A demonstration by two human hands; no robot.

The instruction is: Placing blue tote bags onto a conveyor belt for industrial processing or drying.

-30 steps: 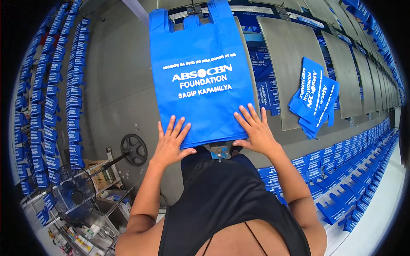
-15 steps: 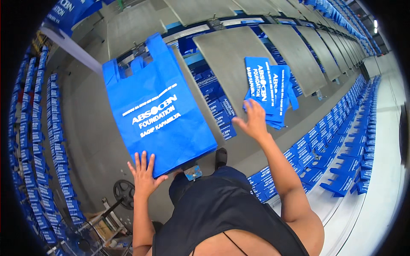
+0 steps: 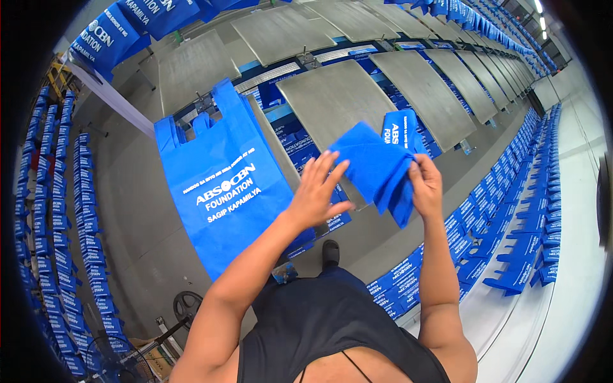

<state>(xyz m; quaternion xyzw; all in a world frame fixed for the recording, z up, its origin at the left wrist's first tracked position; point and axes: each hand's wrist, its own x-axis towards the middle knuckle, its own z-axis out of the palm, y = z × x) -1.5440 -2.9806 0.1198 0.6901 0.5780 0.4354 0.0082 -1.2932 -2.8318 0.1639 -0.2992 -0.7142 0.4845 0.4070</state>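
Observation:
My right hand [image 3: 426, 189] pinches the edge of a folded blue fabric bag [image 3: 370, 159], its plain side showing and its lower layers fanned out. My left hand [image 3: 313, 195] is open beside it, fingers spread, the fingertips close to the bag's left edge. Whether they touch it I cannot tell. Behind the held bag, another folded blue bag [image 3: 403, 124] with white print lies at the edge of a grey board. To the left, a large blue bag [image 3: 217, 191] with white print and two handles lies flat; my left forearm covers its lower right part.
Grey flat boards [image 3: 338, 96] stretch in rows to the far right. Lines of blue printed bags hang at the left [image 3: 86, 242], lower right [image 3: 511, 242] and top. A pale slanted post [image 3: 112, 99] stands at the upper left, a black handwheel [image 3: 187, 307] at the lower left.
My left hand has left the large bag's lower edge and moved right. My right hand has taken hold of a folded bag and lifted it off the small pile.

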